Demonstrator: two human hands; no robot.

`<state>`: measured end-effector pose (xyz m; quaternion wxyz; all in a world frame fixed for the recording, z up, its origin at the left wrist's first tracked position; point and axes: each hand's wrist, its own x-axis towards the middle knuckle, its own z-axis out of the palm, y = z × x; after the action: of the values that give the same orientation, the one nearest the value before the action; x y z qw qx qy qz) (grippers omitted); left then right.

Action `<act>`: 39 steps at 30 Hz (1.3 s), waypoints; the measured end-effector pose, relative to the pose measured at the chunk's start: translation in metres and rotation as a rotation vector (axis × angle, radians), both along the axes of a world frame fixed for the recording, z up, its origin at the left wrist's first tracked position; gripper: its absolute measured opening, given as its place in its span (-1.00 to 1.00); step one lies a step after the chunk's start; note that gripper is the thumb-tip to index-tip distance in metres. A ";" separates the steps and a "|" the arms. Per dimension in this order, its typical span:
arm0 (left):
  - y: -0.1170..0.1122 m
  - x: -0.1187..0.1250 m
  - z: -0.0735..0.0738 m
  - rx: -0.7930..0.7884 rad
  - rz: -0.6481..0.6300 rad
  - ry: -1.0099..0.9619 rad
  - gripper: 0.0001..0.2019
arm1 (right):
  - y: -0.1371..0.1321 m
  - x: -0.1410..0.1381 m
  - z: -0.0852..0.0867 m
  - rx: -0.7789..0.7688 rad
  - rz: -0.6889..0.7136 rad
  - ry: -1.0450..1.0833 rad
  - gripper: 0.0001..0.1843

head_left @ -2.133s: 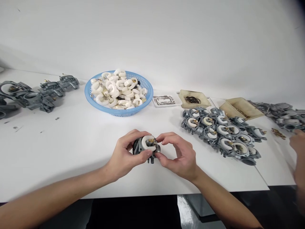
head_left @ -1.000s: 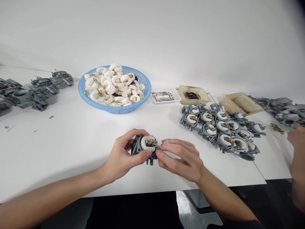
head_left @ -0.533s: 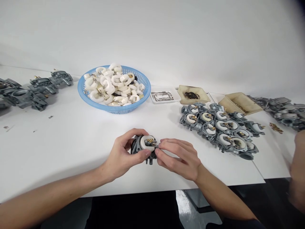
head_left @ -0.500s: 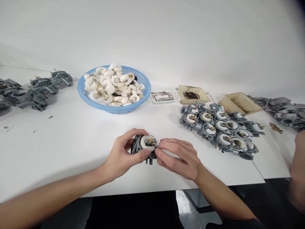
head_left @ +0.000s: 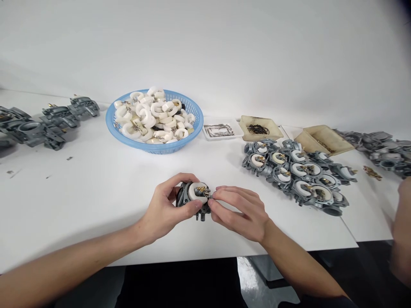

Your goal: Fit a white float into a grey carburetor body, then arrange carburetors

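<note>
A grey metal body (head_left: 182,194) sits just above the surface (head_left: 128,184), or on it (which of the two cannot be told), with the left hand (head_left: 165,207) wrapped about its left side. The left fingers are closed firmly on it: the thumb (head_left: 189,209) lies across the near edge, its tip over the lower part of the white ring (head_left: 193,193), while the forefinger arches over the far edge. The ring faces up inside the body's open top, its gap turned to the right around some brass pieces (head_left: 201,189).

The right hand (head_left: 242,214) comes in from the other side. Its thumb and forefinger nearly meet at the body's right edge, just beside the brass pieces; whether they pinch a small part there is too small to tell. Its other fingers are curled behind the forefinger. Well beyond both hands stands a blue basket (head_left: 111,124) heaped with white rings (head_left: 144,115).
</note>
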<state>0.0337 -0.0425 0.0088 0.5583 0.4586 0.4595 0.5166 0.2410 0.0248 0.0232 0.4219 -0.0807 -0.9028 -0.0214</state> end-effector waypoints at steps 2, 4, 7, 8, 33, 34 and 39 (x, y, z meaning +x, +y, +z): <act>0.000 0.000 0.000 0.003 -0.004 0.000 -0.70 | 0.001 0.000 -0.001 0.009 -0.001 -0.005 -0.82; -0.001 0.000 -0.001 0.011 -0.005 0.011 -0.70 | 0.001 -0.001 -0.002 -0.004 -0.001 0.003 -0.83; -0.001 -0.001 -0.001 0.040 -0.001 0.038 -0.71 | 0.000 -0.003 -0.003 -0.090 0.014 0.035 -0.81; -0.001 -0.001 -0.002 0.052 0.000 0.046 -0.71 | 0.000 -0.004 -0.004 -0.128 0.019 0.055 -0.79; 0.000 -0.004 -0.005 0.175 0.022 0.187 -0.69 | -0.004 -0.010 -0.004 -0.541 0.073 0.225 -0.64; 0.000 -0.004 -0.005 0.186 0.025 0.198 -0.70 | -0.004 -0.010 -0.004 -0.548 0.070 0.224 -0.64; -0.003 -0.003 -0.008 0.243 0.030 0.258 -0.72 | -0.004 -0.009 -0.003 -0.566 0.054 0.215 -0.64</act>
<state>0.0306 -0.0456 0.0008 0.4272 0.5783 0.4682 0.5137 0.2318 0.0203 0.0200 0.4761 -0.1730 -0.8249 0.2511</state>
